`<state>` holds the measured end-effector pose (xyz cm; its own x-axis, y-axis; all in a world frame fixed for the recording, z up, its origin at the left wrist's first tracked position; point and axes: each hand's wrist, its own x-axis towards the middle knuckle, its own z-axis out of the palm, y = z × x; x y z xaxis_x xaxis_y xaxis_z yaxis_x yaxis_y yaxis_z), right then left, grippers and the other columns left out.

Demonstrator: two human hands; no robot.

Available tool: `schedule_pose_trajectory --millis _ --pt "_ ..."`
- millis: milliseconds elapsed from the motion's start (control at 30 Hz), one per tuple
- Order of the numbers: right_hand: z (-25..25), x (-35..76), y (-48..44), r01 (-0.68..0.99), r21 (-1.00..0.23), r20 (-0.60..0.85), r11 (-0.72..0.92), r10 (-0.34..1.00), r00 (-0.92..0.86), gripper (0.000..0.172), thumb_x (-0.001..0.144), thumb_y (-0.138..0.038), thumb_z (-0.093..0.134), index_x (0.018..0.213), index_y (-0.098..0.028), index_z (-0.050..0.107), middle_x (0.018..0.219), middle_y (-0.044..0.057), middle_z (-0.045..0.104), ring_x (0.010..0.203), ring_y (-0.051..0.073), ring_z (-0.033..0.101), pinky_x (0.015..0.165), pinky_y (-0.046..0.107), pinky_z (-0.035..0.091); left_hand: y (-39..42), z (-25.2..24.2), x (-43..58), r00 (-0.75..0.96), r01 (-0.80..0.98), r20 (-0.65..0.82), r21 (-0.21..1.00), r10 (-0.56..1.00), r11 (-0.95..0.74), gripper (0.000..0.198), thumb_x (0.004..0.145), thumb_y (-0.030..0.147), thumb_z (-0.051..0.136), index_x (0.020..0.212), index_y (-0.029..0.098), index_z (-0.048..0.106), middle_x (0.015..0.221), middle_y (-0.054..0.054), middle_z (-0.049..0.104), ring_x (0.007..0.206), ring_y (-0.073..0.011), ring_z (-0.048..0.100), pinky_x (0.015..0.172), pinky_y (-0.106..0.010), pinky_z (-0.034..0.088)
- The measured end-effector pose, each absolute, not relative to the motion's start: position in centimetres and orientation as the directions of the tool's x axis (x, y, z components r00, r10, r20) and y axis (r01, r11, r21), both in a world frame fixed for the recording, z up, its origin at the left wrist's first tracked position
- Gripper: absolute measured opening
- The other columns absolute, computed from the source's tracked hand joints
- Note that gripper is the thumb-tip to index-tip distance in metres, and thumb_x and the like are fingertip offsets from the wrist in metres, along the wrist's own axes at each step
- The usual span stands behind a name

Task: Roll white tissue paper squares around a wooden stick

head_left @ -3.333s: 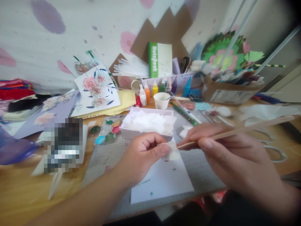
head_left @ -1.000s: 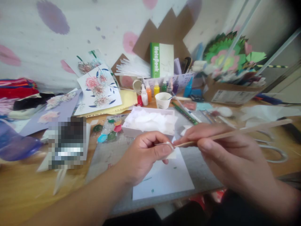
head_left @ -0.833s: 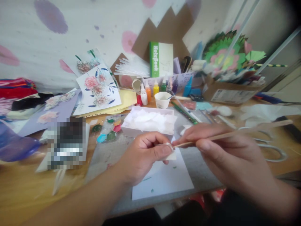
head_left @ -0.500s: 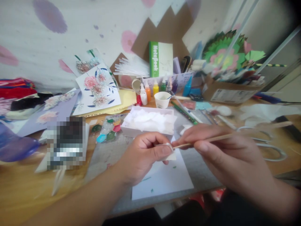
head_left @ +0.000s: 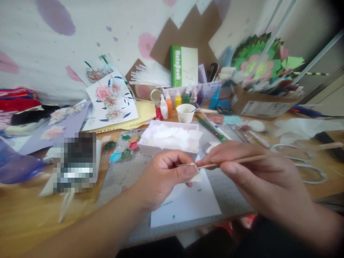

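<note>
The left hand (head_left: 163, 177) is closed in a pinch, thumb pressed over the curled forefinger, gripping a small white paper piece (head_left: 197, 176) that projects from its 3 o'clock side. The right hand (head_left: 258, 179), at 3 o'clock of the left, is closed narrowly on a thin wooden stick (head_left: 242, 160), thumb and forefinger near the working end, with the shaft running out toward 3 o'clock over the knuckles. The stick tip touches the top edge of the paper piece. Whether the paper has begun to wrap the stick cannot be told, as the contact is small and blurred. Judged from this hold, the work is curling the paper edge about the stick. It is best done with a light left pinch close to the edge, the tip laid along the edge rather than poked at it, and the turning supplied by the right fingertips alone. Too firm a grip would likely crease or tear so thin a piece. A white sheet (head_left: 185, 204) lies under both hands at 6 o'clock, on a grey mat (head_left: 118, 179). A white box (head_left: 150, 150) of similar pieces stands just beyond at 12 o'clock, and scissors (head_left: 314, 172) lie well apart at 3 o'clock.
</note>
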<state>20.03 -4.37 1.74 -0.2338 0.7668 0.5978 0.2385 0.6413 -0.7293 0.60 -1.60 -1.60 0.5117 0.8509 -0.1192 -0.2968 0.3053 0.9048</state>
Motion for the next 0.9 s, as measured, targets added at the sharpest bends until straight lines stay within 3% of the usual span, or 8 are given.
schedule_pose_trajectory --millis 533,900 --pt "1.73 20.37 -4.65 0.300 -0.696 0.612 0.652 0.758 -0.227 0.011 0.096 -0.019 0.060 0.092 -0.019 0.071 0.085 -0.001 0.075 0.083 0.008 0.072 0.077 0.009 0.057 -1.54 -1.51 0.73 0.496 -0.327 -0.115 0.894 0.861 0.308 0.026 0.070 0.026 0.086 0.072 0.015 0.063 0.068 0.003 0.062 0.060 -0.0082 0.059 0.055 -0.020 0.050" --pt "1.82 19.97 -4.63 0.289 -0.700 0.609 0.654 0.757 -0.237 0.013 0.094 -0.015 0.061 0.092 -0.022 0.071 0.084 0.001 0.075 0.083 0.014 0.073 0.072 0.020 0.061 -1.46 -1.74 0.70 0.526 -0.307 -0.092 0.907 0.845 0.289 0.026 0.073 0.030 0.084 0.074 0.017 0.062 0.069 0.003 0.061 0.061 -0.0090 0.056 0.057 -0.021 0.047"
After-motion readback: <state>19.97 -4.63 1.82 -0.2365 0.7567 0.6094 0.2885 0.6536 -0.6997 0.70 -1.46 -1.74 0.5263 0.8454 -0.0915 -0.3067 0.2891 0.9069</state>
